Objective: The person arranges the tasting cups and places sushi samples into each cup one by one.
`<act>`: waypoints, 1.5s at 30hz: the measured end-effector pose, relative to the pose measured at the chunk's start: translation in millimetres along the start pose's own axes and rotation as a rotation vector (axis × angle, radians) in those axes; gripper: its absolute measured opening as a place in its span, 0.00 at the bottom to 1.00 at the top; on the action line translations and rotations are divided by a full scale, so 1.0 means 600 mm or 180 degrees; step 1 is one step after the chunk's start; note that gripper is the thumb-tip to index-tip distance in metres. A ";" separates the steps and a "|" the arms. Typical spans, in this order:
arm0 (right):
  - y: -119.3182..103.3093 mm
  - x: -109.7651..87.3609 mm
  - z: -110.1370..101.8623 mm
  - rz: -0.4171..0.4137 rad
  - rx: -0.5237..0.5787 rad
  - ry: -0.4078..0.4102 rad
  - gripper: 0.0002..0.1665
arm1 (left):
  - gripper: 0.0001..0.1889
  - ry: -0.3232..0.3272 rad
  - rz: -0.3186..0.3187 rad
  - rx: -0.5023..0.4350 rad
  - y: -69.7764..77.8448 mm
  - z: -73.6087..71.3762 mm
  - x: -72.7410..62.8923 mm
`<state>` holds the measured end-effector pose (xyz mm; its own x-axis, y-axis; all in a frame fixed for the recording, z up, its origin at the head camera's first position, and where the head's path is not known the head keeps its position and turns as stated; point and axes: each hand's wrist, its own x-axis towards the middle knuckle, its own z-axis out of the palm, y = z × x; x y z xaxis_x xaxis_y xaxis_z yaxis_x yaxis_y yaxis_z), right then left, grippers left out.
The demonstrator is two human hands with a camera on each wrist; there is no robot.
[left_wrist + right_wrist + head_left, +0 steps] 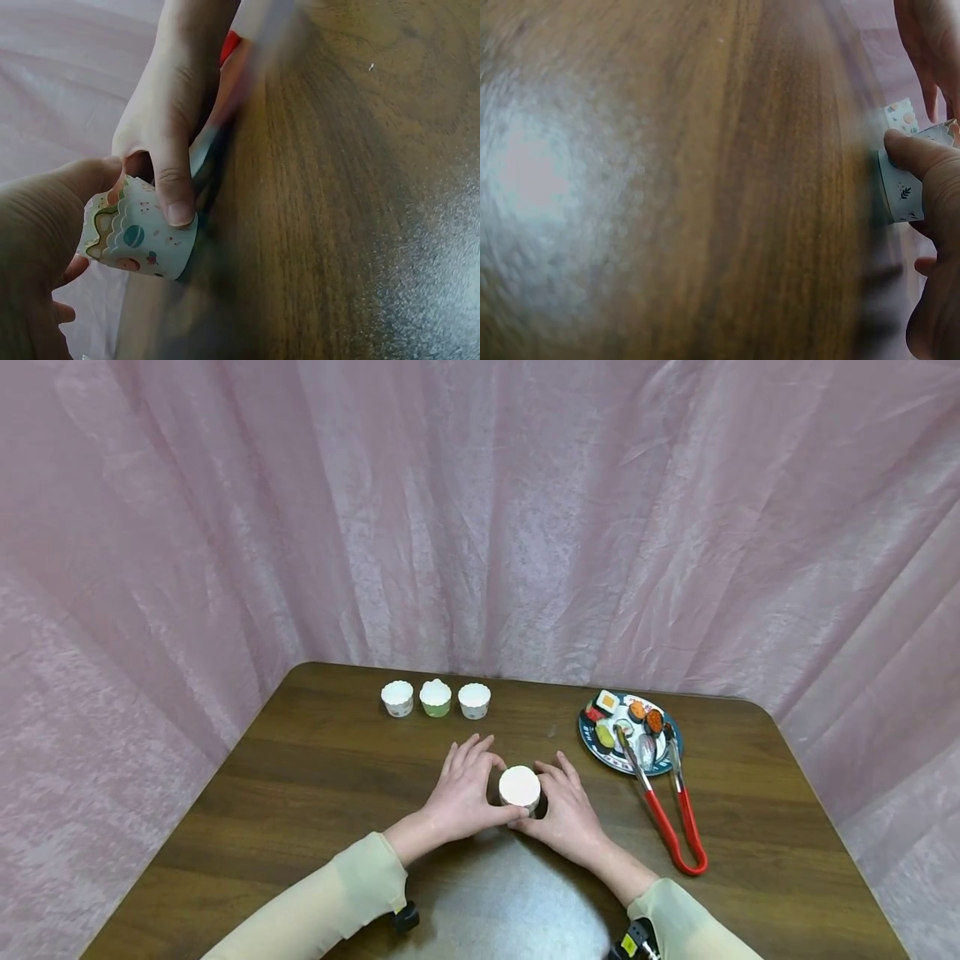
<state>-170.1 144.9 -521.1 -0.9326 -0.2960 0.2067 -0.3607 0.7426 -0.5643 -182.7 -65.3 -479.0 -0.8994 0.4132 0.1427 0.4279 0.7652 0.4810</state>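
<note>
Between my two hands, near the middle of the wooden table, stands a stack of paper baking cups with scalloped rims. The left wrist view shows colourful printing on the outer wall and more than one rim nested inside. My left hand holds the stack from the left, thumb and forefinger at the rim. From the other side my right hand grips it, its thumb pressed along the outer wall. In the right wrist view part of the cup wall is hidden behind the right hand.
Along the back edge stand a white cup, a green-based cup and another white cup. At the right, a plate bears several sushi pieces, with red-handled tongs leaning on it. A pink curtain hangs behind.
</note>
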 end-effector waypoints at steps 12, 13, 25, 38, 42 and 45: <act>0.002 0.003 0.005 0.0049 -0.0025 0.0016 0.35 | 0.33 0.0031 0.0010 0.0007 -0.003 0.004 0.002; 0.002 0.003 0.005 0.0058 -0.0018 0.0007 0.36 | 0.33 0.0039 0.0025 0.0007 -0.003 0.004 0.001; 0.002 0.002 0.002 0.0057 -0.0020 -0.0001 0.41 | 0.31 0.0041 0.0220 -0.0064 -0.004 -0.003 0.000; 0.000 0.002 0.007 0.0074 0.0027 0.0024 0.40 | 0.33 0.0018 0.0033 -0.0193 0.004 0.005 0.001; 0.000 0.000 0.006 0.0062 0.0025 0.0021 0.42 | 0.32 0.0039 0.0070 -0.0229 0.002 0.005 0.002; 0.001 0.000 0.006 0.0055 0.0013 0.0015 0.43 | 0.32 0.0083 0.0118 -0.0252 0.001 0.004 0.002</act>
<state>-170.1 143.1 -524.1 -0.9387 -0.2804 0.2006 -0.3446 0.7450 -0.5712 -183.4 -63.4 -480.7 -0.8855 0.4267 0.1836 0.4534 0.7079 0.5416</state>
